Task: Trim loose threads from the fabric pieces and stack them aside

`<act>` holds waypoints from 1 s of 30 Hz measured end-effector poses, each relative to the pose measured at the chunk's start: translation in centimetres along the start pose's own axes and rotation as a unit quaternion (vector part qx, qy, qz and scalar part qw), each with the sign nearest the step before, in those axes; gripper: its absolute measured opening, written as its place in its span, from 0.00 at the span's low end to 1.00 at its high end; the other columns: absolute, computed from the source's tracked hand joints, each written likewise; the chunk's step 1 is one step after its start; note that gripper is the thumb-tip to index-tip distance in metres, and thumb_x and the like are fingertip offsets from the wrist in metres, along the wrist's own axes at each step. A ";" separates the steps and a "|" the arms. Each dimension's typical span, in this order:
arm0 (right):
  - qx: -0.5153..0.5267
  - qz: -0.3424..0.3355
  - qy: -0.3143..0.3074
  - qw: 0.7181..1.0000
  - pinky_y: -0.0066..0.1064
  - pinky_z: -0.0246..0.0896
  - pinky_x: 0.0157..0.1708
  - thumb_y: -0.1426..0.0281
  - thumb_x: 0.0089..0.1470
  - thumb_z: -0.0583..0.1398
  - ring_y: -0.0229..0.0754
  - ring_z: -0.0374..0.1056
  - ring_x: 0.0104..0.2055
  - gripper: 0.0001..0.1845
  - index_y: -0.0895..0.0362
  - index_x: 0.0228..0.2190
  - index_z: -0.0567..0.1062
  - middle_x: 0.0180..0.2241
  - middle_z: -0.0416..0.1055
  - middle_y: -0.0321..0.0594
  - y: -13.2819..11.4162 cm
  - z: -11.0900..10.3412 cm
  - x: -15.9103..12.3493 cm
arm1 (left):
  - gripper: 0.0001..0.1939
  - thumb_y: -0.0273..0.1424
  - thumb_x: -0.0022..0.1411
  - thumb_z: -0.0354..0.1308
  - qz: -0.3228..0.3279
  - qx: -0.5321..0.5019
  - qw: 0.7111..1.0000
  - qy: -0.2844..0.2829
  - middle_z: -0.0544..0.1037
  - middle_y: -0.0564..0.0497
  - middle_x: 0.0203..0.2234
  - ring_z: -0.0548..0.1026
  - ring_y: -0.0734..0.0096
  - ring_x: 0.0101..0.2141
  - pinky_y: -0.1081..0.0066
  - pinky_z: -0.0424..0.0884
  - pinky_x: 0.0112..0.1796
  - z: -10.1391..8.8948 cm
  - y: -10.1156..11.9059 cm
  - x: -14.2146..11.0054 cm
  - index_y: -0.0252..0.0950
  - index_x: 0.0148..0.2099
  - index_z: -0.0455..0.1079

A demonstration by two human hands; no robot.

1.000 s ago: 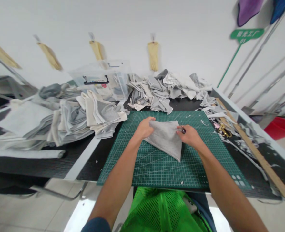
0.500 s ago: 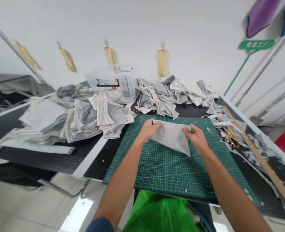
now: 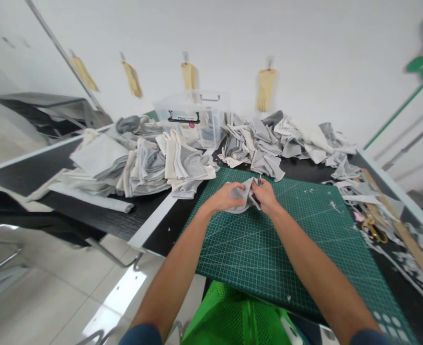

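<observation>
A piece of grey cloth [image 3: 246, 190] is bunched between my two hands, above the far part of the green cutting mat [image 3: 261, 254]. My left hand [image 3: 228, 197] grips it from the left, thumb towards me. On the other side my right hand [image 3: 266, 195] pinches its right edge. A small dark, shiny thing shows at my right fingertips; I cannot make out what it is. The cloth's underside is hidden.
Folded grey and cream cloths [image 3: 146, 160] are piled on the left. Behind them stands a clear plastic box [image 3: 191, 127]. More cloth pieces [image 3: 268, 136] lie at the back. Gold-handled scissors [image 3: 374, 229], scraps and a wooden strip [image 3: 405, 227] lie at the right.
The cloth was stretched out flat between my hands and is now gathered up. My right hand has come in close to my left. The view has turned to the left.
</observation>
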State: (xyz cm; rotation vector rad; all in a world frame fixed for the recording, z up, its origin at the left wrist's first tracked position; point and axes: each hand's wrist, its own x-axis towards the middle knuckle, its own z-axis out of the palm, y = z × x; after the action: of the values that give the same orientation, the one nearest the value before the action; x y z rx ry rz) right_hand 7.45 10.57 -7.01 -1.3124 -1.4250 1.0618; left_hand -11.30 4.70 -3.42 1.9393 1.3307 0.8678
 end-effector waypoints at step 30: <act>-0.236 -0.137 -0.002 0.962 0.42 0.61 0.59 0.75 0.60 0.57 0.54 0.70 0.54 0.15 0.60 0.44 0.81 0.47 0.77 0.55 -0.5 7.6 5.5 | 0.27 0.26 0.61 0.57 -0.170 0.365 0.844 0.354 0.47 0.42 0.77 0.32 0.39 0.76 0.31 0.30 0.70 -6.7 -2.3 2.3 0.35 0.63 0.71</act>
State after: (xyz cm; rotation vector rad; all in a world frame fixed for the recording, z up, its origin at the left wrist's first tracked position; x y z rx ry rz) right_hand -0.28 15.90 -7.90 -1.3814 -1.8762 0.5573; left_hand -17.28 8.38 -0.87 1.8233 2.6753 1.0308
